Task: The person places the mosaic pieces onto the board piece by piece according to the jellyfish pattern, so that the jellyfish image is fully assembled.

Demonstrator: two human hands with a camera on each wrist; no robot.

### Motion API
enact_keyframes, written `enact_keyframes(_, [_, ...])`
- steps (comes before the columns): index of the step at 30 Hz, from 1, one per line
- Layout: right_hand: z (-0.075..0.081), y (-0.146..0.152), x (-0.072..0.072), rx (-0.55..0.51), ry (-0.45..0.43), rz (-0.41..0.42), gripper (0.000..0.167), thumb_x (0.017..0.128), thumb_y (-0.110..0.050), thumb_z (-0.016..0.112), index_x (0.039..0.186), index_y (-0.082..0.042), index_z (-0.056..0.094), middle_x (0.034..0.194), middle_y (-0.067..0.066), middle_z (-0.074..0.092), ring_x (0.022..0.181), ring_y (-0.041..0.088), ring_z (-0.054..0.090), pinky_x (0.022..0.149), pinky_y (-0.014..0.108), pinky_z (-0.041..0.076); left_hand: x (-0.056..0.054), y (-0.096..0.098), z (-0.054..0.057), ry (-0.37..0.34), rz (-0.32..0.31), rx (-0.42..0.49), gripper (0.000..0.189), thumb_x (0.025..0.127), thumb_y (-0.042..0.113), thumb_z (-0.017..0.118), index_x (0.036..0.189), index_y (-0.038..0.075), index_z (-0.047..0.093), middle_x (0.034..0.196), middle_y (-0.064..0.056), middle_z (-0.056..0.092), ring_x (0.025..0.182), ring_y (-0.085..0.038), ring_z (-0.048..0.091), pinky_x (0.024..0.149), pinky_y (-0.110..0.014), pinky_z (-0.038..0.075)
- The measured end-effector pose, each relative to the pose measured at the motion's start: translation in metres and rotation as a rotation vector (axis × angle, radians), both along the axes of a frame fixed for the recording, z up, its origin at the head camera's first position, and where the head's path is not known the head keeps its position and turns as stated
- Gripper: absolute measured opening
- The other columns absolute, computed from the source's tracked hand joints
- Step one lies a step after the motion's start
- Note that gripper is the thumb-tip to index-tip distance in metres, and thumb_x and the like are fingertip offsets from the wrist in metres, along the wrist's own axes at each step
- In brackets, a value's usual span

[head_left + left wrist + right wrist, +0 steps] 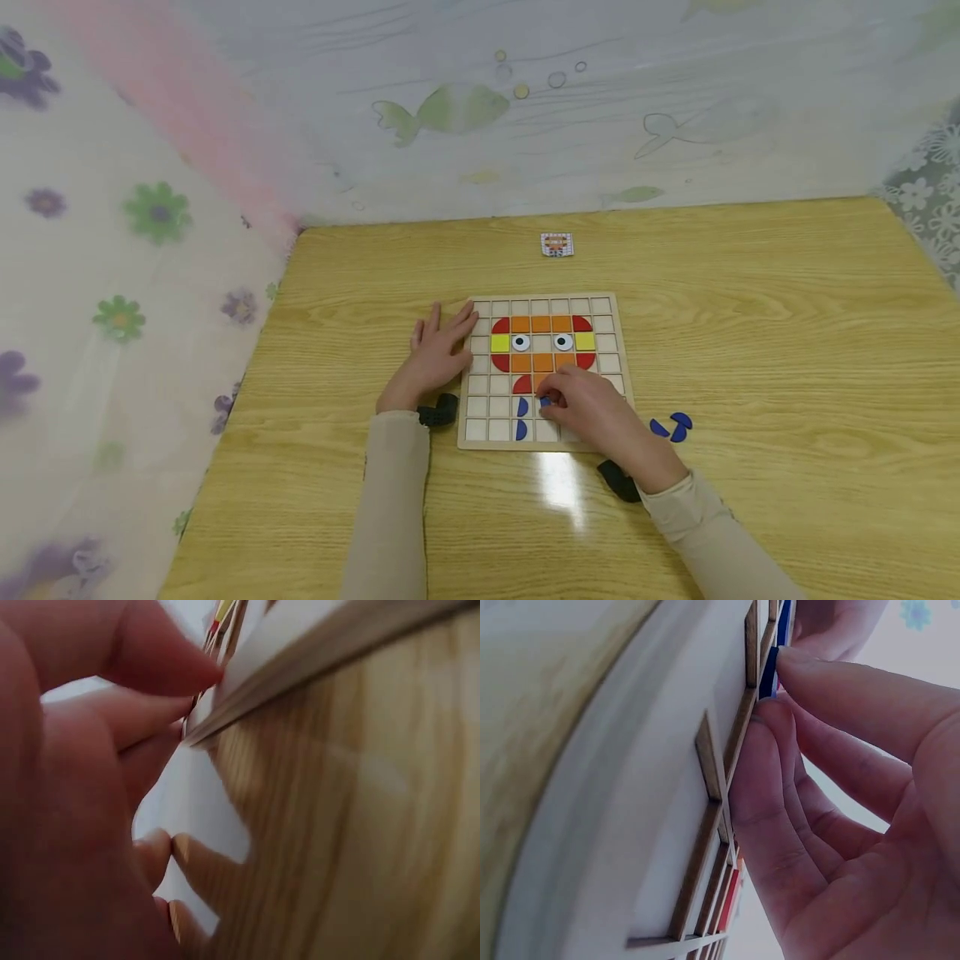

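A wooden grid board (495, 446) lies on the table with coloured pieces set in its squares. My left hand (431, 362) rests at the board's left edge, fingers spread; in the left wrist view its thumb (165, 660) touches the rim. Over the lower middle squares, my right hand (600, 412) pinches a blue half-circle piece (545, 402) between thumb and fingers. The right wrist view shows this blue piece (769, 673) at the grid. Two blue half-circles (522, 407) sit one above the other just to the left. Red quarter-circles (500, 325), orange squares (541, 324), yellow squares (500, 342) and two eye pieces (521, 342) fill upper squares.
Three loose blue half-circles (679, 429) lie on the table right of the board. A small pattern card (557, 244) lies behind the board. Patterned curtains (450, 158) border the wooden table (750, 333) at the back and left. Dark wrist devices (442, 410) hang by both wrists.
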State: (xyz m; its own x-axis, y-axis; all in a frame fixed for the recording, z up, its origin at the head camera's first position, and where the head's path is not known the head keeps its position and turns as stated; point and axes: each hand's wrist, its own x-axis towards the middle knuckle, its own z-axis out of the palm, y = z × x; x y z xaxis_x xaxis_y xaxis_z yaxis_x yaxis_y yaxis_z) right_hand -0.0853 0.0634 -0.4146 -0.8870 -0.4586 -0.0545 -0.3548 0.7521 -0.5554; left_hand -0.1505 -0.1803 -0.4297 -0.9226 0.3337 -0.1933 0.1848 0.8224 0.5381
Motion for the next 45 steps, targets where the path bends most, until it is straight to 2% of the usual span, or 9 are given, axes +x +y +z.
enact_keyframes(6, [0.002, -0.001, -0.002, -0.029, -0.028, -0.034, 0.013, 0.081, -0.026, 0.066, 0.087, -0.015, 0.067, 0.074, -0.009, 0.052, 0.064, 0.007, 0.046, 0.059, 0.024, 0.039, 0.001, -0.003, 0.002, -0.019, -0.040, -0.027, 0.062, 0.089, 0.034, 0.047, 0.143, 0.024, 0.019, 0.148, 0.012, 0.005, 0.133, -0.025, -0.017, 0.102, -0.046, -0.012])
enact_keyframes(11, [0.007, 0.010, -0.008, -0.049, -0.019, -0.062, 0.014, 0.084, -0.028, 0.062, 0.088, -0.015, 0.066, 0.074, -0.008, 0.054, 0.065, 0.010, 0.047, 0.060, 0.027, 0.040, 0.001, -0.002, 0.003, -0.028, -0.043, -0.033, 0.062, 0.090, 0.036, 0.046, 0.144, 0.024, 0.017, 0.148, 0.012, 0.003, 0.133, -0.025, -0.017, 0.102, -0.045, -0.013])
enact_keyframes(17, [0.011, 0.039, -0.017, -0.043, -0.025, -0.115, 0.020, 0.086, -0.030, 0.058, 0.095, -0.015, 0.066, 0.083, -0.004, 0.058, 0.071, 0.013, 0.050, 0.064, 0.030, 0.041, 0.001, 0.000, 0.002, -0.030, -0.038, -0.037, 0.060, 0.091, 0.035, 0.045, 0.144, 0.024, 0.016, 0.148, 0.011, 0.002, 0.133, -0.024, -0.017, 0.101, -0.046, -0.013])
enact_keyframes(22, [0.010, 0.075, -0.019, -0.047, -0.025, -0.141, 0.023, 0.087, -0.030, 0.056, 0.098, -0.013, 0.065, 0.086, -0.001, 0.060, 0.074, 0.015, 0.052, 0.067, 0.033, 0.042, -0.001, 0.002, 0.000, -0.022, -0.032, -0.031, 0.060, 0.092, 0.034, 0.044, 0.144, 0.024, 0.016, 0.149, 0.011, 0.001, 0.133, -0.024, -0.017, 0.101, -0.046, -0.013])
enact_keyframes(28, [0.009, 0.114, -0.009, -0.016, -0.020, -0.150, 0.027, 0.088, -0.032, 0.054, 0.101, -0.010, 0.064, 0.090, 0.002, 0.061, 0.079, 0.018, 0.054, 0.070, 0.038, 0.043, -0.001, 0.003, -0.002, -0.027, 0.006, -0.019, 0.060, 0.092, 0.035, 0.044, 0.144, 0.025, 0.016, 0.148, 0.013, 0.001, 0.133, -0.023, -0.017, 0.101, -0.045, -0.014])
enact_keyframes(34, [0.009, 0.139, 0.006, 0.039, -0.049, -0.122, 0.030, 0.088, -0.033, 0.055, 0.102, -0.009, 0.064, 0.086, -0.002, 0.057, 0.074, 0.014, 0.051, 0.065, 0.036, 0.041, 0.000, 0.006, -0.002, -0.014, 0.051, -0.017, 0.058, 0.092, 0.035, 0.044, 0.143, 0.025, 0.019, 0.148, 0.012, 0.004, 0.134, -0.023, -0.013, 0.101, -0.046, -0.012])
enact_keyframes(39, [0.009, 0.150, 0.016, 0.047, -0.098, -0.080, 0.026, 0.085, -0.029, 0.059, 0.104, -0.011, 0.063, 0.084, -0.006, 0.054, 0.071, 0.008, 0.048, 0.061, 0.030, 0.040, 0.000, 0.010, -0.002, -0.002, 0.079, -0.035, 0.057, 0.092, 0.035, 0.044, 0.143, 0.024, 0.020, 0.148, 0.010, 0.005, 0.134, -0.024, -0.011, 0.101, -0.047, -0.011])
enact_keyframes(45, [0.008, 0.149, 0.021, 0.027, -0.142, -0.033, 0.025, 0.082, -0.021, 0.064, 0.106, -0.013, 0.062, 0.091, -0.005, 0.052, 0.071, 0.005, 0.048, 0.059, 0.027, 0.041, 0.000, 0.014, 0.001, 0.012, 0.127, -0.015, 0.056, 0.092, 0.032, 0.046, 0.142, 0.024, 0.024, 0.148, 0.004, 0.011, 0.135, -0.027, -0.006, 0.101, -0.049, -0.009])
